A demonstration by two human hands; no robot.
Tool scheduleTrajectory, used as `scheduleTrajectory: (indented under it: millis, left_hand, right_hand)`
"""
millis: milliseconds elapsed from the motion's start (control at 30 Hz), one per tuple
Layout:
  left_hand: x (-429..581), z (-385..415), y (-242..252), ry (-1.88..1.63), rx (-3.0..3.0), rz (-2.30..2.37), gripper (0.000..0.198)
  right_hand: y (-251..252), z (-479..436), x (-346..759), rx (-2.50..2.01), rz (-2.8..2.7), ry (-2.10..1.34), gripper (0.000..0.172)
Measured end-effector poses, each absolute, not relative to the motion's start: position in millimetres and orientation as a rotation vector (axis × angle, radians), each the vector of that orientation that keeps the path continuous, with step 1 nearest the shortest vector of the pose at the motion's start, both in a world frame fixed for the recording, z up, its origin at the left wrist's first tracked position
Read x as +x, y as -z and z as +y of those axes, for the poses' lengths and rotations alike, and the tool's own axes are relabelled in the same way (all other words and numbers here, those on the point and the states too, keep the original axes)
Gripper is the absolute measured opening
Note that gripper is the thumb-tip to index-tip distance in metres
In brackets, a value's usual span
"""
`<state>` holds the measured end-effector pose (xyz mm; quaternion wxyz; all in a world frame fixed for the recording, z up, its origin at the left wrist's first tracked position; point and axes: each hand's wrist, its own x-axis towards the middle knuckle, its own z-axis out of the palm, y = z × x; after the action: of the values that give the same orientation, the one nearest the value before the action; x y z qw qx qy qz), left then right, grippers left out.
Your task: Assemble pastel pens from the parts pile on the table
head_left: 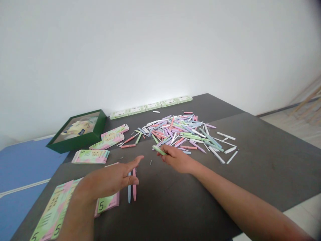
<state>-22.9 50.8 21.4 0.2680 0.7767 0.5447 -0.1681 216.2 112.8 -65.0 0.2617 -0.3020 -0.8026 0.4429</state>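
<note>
My right hand [177, 159] is closed around a light green pen [159, 150] at the near edge of a heap of pastel pens [173, 129]. My left hand [112, 179] hovers with its fingers stretched out and nothing in them. Below its fingertips, a blue pen [129, 192] and a pink pen [134, 190] lie side by side on the dark table, partly hidden by the hand. A green and pink box [107, 203] marked 5 lies beside these pens, mostly covered by my left hand and wrist.
More green and pink boxes [54, 207] lie at the near left, with others [90, 156] farther back. An open green box [100, 125] with plastic packaging stands at the left edge. Several small flat boxes [152, 106] line the wall. Loose white pens [230, 150] lie right of the heap.
</note>
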Motion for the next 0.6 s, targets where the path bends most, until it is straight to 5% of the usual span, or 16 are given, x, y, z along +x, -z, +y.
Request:
scheduleTrajectory:
  millis: [133,267,433,600]
  left_hand:
    - [-1.6,49.8,-16.0,0.43,2.085,1.372,0.07]
    - [7.5,46.9,-10.8,0.377,2.032,1.35,0.071]
    - [14.3,40.1,-2.6,0.414,1.966,1.403,0.07]
    - [17.9,37.0,9.2,0.433,1.995,1.349,0.07]
  right_hand:
    - [76.2,121.8,212.7,-0.503,-1.584,-1.757,0.029]
    - [77.5,126.6,210.0,-0.384,-1.035,-2.0,0.019]
    - [78.2,134.2,217.9,-0.234,-0.807,-2.257,0.055]
    - [85.9,139.9,219.9,-0.167,-0.768,-2.346,0.052]
